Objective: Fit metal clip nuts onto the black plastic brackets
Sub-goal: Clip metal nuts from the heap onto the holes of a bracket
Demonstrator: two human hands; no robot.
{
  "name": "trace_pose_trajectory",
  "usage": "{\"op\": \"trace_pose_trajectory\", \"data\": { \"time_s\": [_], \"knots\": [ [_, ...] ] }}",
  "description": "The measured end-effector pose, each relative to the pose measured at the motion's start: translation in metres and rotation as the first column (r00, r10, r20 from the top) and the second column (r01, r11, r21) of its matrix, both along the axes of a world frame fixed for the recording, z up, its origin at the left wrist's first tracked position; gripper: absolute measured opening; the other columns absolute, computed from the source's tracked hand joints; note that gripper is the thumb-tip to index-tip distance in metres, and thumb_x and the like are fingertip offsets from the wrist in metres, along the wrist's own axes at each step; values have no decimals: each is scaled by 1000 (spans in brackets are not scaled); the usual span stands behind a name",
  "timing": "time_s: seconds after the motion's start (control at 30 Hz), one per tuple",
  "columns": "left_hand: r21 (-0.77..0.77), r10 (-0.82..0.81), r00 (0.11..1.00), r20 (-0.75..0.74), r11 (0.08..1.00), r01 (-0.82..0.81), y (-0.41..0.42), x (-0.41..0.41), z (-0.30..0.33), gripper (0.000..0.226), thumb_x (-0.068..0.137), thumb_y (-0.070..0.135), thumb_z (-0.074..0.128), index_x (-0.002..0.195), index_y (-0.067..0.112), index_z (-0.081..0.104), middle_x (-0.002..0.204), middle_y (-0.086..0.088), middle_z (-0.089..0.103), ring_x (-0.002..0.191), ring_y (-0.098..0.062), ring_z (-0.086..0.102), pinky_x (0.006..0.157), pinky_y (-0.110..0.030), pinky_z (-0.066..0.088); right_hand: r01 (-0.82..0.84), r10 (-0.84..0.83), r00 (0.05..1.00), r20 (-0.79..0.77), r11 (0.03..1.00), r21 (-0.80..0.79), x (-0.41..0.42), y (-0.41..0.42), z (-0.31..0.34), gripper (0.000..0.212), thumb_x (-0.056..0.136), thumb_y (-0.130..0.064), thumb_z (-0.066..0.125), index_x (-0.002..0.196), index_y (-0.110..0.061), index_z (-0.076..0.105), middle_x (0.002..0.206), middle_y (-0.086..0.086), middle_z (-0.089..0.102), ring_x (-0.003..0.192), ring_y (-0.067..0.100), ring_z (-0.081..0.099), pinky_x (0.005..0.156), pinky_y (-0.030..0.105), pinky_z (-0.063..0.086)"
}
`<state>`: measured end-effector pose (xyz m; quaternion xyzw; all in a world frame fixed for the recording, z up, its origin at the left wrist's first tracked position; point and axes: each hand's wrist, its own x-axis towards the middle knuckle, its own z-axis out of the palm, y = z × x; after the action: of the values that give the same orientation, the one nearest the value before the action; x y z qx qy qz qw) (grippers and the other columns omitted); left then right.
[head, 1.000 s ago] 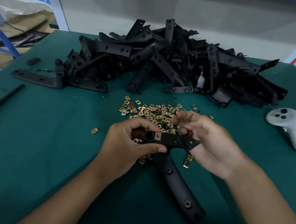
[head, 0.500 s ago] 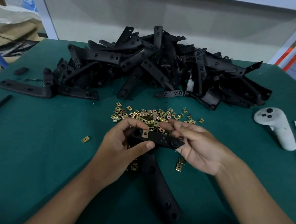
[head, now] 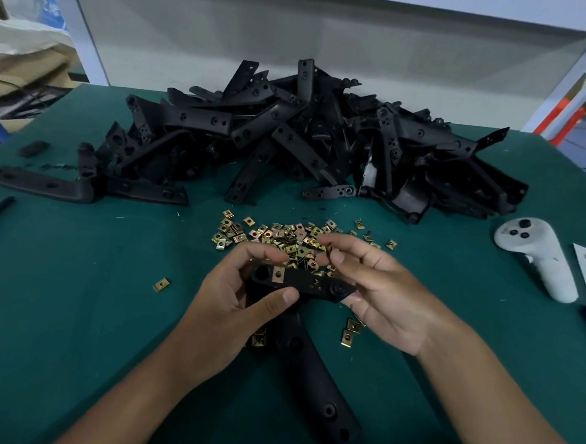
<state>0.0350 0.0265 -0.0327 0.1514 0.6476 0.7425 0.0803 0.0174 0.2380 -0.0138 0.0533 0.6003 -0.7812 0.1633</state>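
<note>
Left hand (head: 231, 307): grip curled round the short arm of a black L-shaped plastic bracket (head: 305, 356), thumb across its near edge, fingers over the far edge. The bracket's short arm is held level above the worktop (head: 73, 311); its long arm runs down toward the viewer, and whether it rests on the green cloth cannot be told.

Fitted clip nut (head: 277, 275): one brass-coloured piece seated on the short arm, just beside a round hole at its left end.

Right hand (head: 380, 292): palm up, lower fingers under the bracket's right tip; thumb and forefinger pressed together above it, pinching a small piece that looks like a clip nut, too small to tell for certain.

Loose clip nuts (head: 284, 236): scattered heap on the worktop just beyond both hands. Two more (head: 350, 331) lie near the right wrist, some lie under the left hand, and a single one (head: 160, 284) lies apart to the left.

Bracket pile (head: 307, 137): large tangled heap of black brackets at the far side of the worktop.

White handheld controller (head: 536, 257): lying at the right, well apart from the hands.
</note>
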Motion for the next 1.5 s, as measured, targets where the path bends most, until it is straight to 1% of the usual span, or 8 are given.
{"op": "trace_pose_trajectory", "data": {
  "time_s": [0.13, 0.2, 0.27, 0.73, 0.9, 1.0, 1.37, 1.5],
  "knots": [
    [-41, 36, 999, -23, 998, -37, -1, 0, 0, 27, 82, 19, 74, 106, 29, 65, 89, 10, 68, 81, -4, 65, 71, -15, 52, 3, 0, 998, -58, 998, 56, 1, -3, 3, 16, 81, -22, 70, 90, -30, 80, 102, 4, 77, 92, 14, 62, 75, 30, 40],
    [-51, 37, 999, -24, 998, -38, -2, -1, 0, 26, 84, 22, 75, 106, 31, 65, 93, 4, 68, 83, -7, 65, 72, -16, 53, -11, 14, 998, -67, 999, 45, 3, -4, 5, 17, 84, -24, 67, 92, -30, 81, 101, 2, 78, 82, 1, 66, 56, 16, 38],
    [-60, 34, 999, -15, 998, -35, -2, -1, -2, 24, 86, 27, 76, 106, 34, 65, 99, -3, 69, 86, -12, 66, 75, -21, 56, -14, 16, 997, -78, 999, 29, 4, -4, 6, 19, 86, -25, 65, 97, -29, 80, 99, -1, 77, 81, -3, 66, 50, 12, 37],
    [-162, 58, 996, -75, 984, -69, 1, 0, -7, 38, 70, 46, 80, 104, 42, 63, 98, 11, 70, 88, -7, 67, 77, -19, 54, -32, 47, 988, -145, 994, 102, 6, -4, 6, 11, 77, -28, 76, 88, -28, 78, 79, -10, 71, 69, -4, 61, 51, 12, 39],
    [-158, 65, 995, -69, 984, -75, 2, 2, -8, 33, 73, 47, 78, 101, 41, 63, 93, 8, 71, 79, -11, 68, 69, -31, 61, -25, 58, 987, -149, 976, 217, 10, -8, 4, 17, 73, -36, 79, 87, -26, 76, 86, -5, 74, 82, 11, 62, 78, 35, 39],
    [-145, 66, 996, -65, 987, -74, 2, 2, -7, 32, 74, 44, 80, 101, 39, 64, 93, 4, 71, 78, -14, 68, 67, -36, 62, -30, 62, 988, -139, 975, 220, 10, -9, 6, 14, 73, -35, 79, 85, -27, 76, 85, -6, 74, 77, 4, 62, 73, 30, 38],
    [-152, 75, 992, -99, 984, -89, 3, 4, -5, 27, 77, 34, 80, 98, 42, 65, 89, 10, 70, 72, -2, 64, 63, -17, 54, -14, 52, 987, -150, 969, 245, 11, -9, 2, 16, 74, -37, 76, 86, -25, 76, 86, -8, 73, 76, 5, 62, 71, 27, 41],
    [-113, 74, 995, -61, 990, -81, 4, 3, -5, 26, 77, 28, 78, 96, 40, 65, 87, 6, 70, 70, -7, 66, 60, -21, 56, -14, 64, 980, -190, 967, 253, 10, -9, 3, 22, 89, -43, 69, 88, -22, 74, 91, -9, 74, 73, -1, 61, 64, 18, 43]
  ]
}}
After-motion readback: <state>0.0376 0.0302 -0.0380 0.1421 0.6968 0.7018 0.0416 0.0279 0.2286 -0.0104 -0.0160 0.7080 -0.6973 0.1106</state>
